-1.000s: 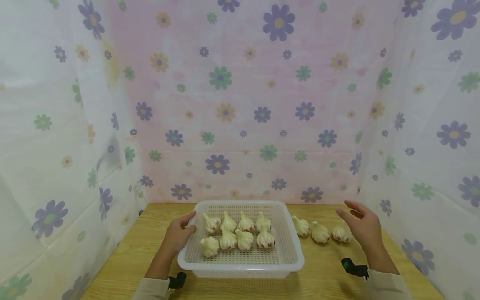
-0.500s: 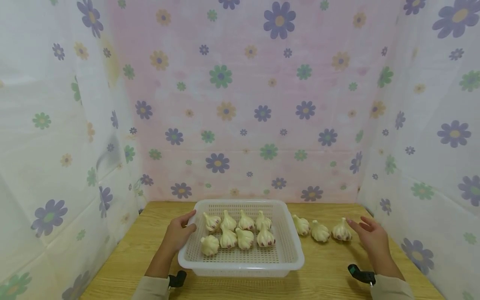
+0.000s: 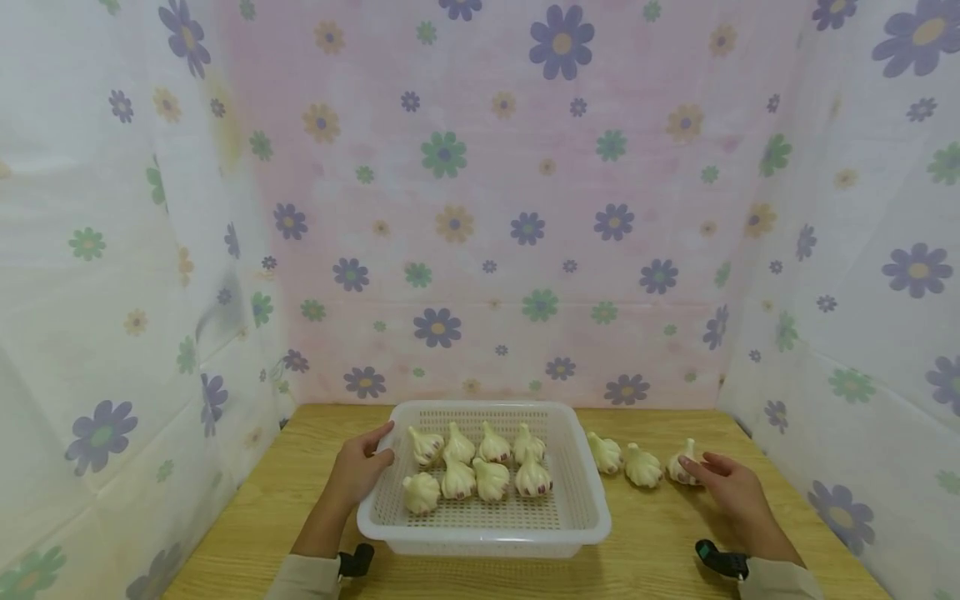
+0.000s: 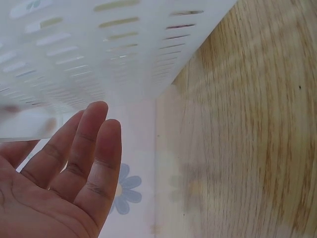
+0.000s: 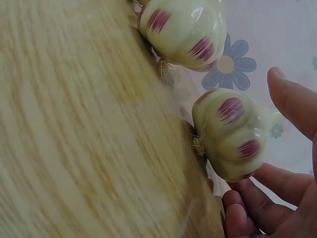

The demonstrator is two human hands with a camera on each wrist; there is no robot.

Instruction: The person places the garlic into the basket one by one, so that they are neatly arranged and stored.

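Observation:
A white perforated plastic basket (image 3: 480, 533) holds several pale garlic bulbs (image 3: 492, 480) in two rows. My left hand (image 3: 356, 471) holds its left rim, thumb and forefinger over the edge; the other fingers (image 4: 106, 148) extend along the outer wall. On the table to the right, three more bulbs stand in a row. My right hand (image 3: 738, 492) is at the rightmost garlic bulb (image 5: 230, 134), which stands on its roots and has purple streaks. In the right wrist view the fingers touch its side, while the thumb (image 5: 292, 101) is spread apart from it.
The middle garlic bulb (image 3: 642, 465) is a short way left of the right hand. Another garlic bulb (image 3: 604, 454) sits against the basket's right side. Flowered cloth (image 3: 487, 208) encloses the wooden table (image 3: 285, 467) at the back and sides.
My right hand swung right past the rightmost bulb, then came back left and lower, its thumb now overlapping that bulb in the head view. The left hand and basket stay put.

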